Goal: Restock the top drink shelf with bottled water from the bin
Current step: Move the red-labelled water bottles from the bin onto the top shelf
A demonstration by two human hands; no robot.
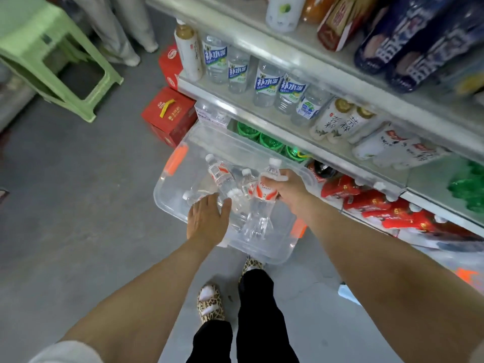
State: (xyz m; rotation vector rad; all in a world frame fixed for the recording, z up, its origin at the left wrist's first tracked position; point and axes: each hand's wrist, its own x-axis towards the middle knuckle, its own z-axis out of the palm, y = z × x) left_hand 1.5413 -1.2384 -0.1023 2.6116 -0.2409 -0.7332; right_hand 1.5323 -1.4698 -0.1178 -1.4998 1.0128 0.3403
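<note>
On the floor in front of you, against the foot of the shelving unit (262,45) at the right, stands the clear plastic bin (167,205) with orange latches (176,158) on its left and right ends. Both your hands are inside or over it.

Your right hand (285,187) is clenched round the upper part of a water bottle (264,195) with a red and white label. The bottle stands roughly upright, white cap pointing far, over the right half of the bin.

Your left hand (209,218) is released: palm down, fingers extended and spread over the near-left part of the bin, grasping nothing. Whether the fingertips touch the bottle beneath cannot be told.

More bottled water remains in the bin: two red-labelled bottles (222,176) lean just left of the held one, and another bottle (193,196) lies on its side beneath your left fingers.

On the shelving, one tier carries blue-labelled water bottles (267,82) with white-wrapped drinks (337,119) to their right. Green bottles (269,142) sit on the tier below.

Red cartons (170,113) stand on the floor just beyond the bin's far-left corner. A green plastic stool (52,48) stands far left. Your leopard-print slippers (210,302) are near the bin's near edge.
</note>
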